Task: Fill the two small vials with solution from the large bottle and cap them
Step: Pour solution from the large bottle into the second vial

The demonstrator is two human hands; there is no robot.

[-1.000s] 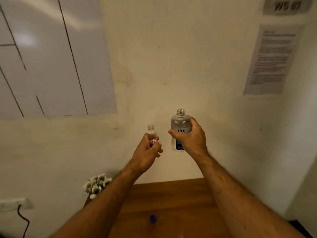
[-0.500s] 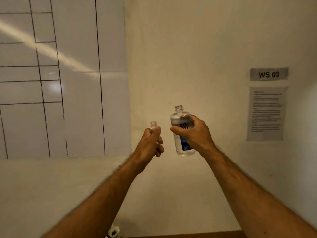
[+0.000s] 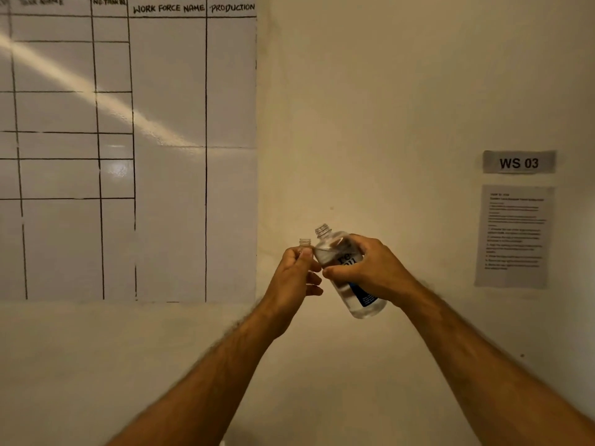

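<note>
My left hand (image 3: 294, 278) is closed around a small clear vial (image 3: 305, 243); only its open threaded neck shows above my fingers. My right hand (image 3: 370, 272) grips the large clear bottle (image 3: 328, 249), uncapped, with a dark label and clear liquid inside. The bottle leans to the left, its open mouth just right of and slightly above the vial's mouth, the two a short gap apart. Both are held up in the air in front of the wall. The second vial and the caps are out of view.
A whiteboard (image 3: 167, 156) with a hand-drawn grid fills the left wall. A "WS 03" sign (image 3: 519, 162) and a printed instruction sheet (image 3: 513, 236) hang on the right wall. No table shows in the frame.
The view has tilted upward, so the table has dropped out of sight. My hands have come closer together and the large bottle has tipped left toward the vial's mouth.
</note>
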